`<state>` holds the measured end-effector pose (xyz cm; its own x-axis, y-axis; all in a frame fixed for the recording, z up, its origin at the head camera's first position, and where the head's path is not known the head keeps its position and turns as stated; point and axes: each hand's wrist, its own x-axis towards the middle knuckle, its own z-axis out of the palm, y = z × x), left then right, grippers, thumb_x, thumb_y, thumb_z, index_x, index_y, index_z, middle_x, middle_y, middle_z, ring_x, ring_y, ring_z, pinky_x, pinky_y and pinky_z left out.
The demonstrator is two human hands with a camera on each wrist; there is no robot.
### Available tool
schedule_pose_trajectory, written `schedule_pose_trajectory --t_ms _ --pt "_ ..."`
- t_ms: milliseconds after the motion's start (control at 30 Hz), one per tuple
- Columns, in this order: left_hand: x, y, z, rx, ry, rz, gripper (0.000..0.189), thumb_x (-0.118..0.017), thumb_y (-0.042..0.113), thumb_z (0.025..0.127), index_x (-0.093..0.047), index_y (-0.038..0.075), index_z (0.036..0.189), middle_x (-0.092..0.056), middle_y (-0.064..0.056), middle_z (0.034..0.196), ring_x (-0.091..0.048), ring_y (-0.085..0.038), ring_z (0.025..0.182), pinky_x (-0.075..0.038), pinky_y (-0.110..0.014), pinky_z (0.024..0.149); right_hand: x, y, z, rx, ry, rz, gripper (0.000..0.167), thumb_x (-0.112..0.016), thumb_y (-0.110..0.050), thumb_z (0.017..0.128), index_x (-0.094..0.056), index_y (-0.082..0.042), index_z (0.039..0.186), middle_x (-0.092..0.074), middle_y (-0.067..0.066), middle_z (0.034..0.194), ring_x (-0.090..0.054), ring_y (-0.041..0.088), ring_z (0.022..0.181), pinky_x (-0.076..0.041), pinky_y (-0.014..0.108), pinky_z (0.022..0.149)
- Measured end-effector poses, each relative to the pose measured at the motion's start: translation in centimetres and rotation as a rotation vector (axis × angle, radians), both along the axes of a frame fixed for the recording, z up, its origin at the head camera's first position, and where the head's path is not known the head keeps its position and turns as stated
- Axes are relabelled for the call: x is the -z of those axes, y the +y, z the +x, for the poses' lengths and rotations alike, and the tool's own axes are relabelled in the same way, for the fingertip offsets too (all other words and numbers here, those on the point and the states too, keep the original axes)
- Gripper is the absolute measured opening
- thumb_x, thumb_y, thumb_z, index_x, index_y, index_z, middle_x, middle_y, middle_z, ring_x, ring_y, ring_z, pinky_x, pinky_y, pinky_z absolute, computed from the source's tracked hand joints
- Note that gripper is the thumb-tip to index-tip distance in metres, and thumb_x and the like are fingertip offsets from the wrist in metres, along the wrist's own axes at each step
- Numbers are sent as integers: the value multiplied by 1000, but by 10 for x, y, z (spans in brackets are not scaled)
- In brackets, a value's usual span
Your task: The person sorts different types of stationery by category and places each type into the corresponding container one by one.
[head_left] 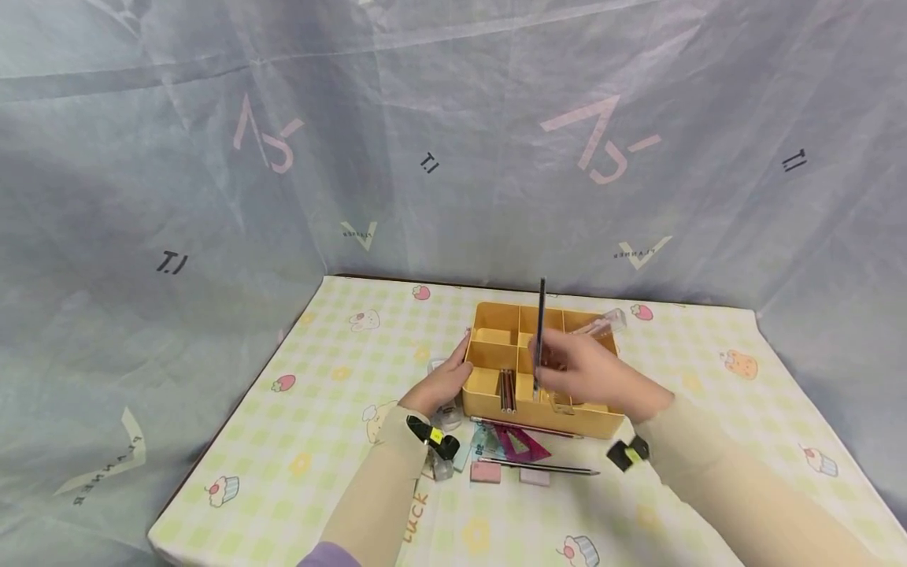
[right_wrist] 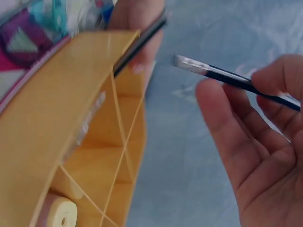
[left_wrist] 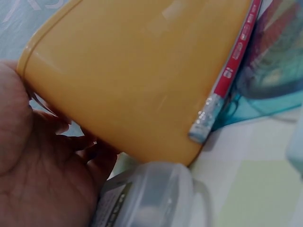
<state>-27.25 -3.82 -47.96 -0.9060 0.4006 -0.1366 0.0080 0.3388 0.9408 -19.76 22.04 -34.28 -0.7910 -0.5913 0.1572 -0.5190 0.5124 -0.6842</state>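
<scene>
A yellow divided organizer box (head_left: 602, 425) stands on the table. My left hand (head_left: 442, 386) holds its left end, thumb at the rim and fingers against the outer wall (left_wrist: 118, 80). Above the front compartments, my right hand (head_left: 591, 374) pinches a dark blue pencil (head_left: 541, 315) between thumb and fingers. The pencil stands nearly upright in the head view; its silver-banded end (right_wrist: 189, 64) points away from the palm in the right wrist view. Several dark pencils (head_left: 507, 390) lean in the front left compartment, their ends (right_wrist: 139, 45) jutting over the rim.
Two pencils (head_left: 546, 468) lie before the box, with a magenta set square (head_left: 524, 446), a pink eraser (head_left: 485, 472) and a pale block (head_left: 534, 477). A clear container (left_wrist: 147, 198) sits beside my left hand. A transparent object (head_left: 602, 323) leans in the back right compartment. A cream roll (right_wrist: 61, 215) lies inside the box.
</scene>
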Motion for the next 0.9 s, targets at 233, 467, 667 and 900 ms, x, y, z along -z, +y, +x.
schedule_pose_trajectory --t_ms 233,467,667,900 --pt "3 -1 -3 13 16 -1 62 -31 28 109 -3 42 163 -4 11 169 -9 -23 154 -13 -53 122 16 -21 -54 177 -92 13 6 -61 -14 98 -61 -11 103 -68 4 90 -68 20 76 -57 37 70" --pt "3 -1 -3 9 9 -2 62 -32 28 110 -3 43 162 -6 9 169 -11 -24 154 -15 -53 122 35 -32 -79 235 -115 52 11 -62 -15 92 -63 -10 102 -68 5 88 -64 20 70 -52 35 64" --pt "1 1 -3 1 -10 -9 61 -31 30 109 -3 47 161 -8 8 169 -14 -26 153 -18 -55 121 45 -35 -86 261 -152 24 10 -63 -18 96 -62 -10 102 -68 9 84 -66 29 71 -53 36 63" --pt "1 0 -2 -10 -23 -1 61 -32 30 109 -4 46 161 -6 10 169 -11 -25 154 -16 -55 121 49 -33 -87 295 -189 31 16 -55 -22 104 -60 -7 105 -66 12 81 -69 37 78 -56 38 67"
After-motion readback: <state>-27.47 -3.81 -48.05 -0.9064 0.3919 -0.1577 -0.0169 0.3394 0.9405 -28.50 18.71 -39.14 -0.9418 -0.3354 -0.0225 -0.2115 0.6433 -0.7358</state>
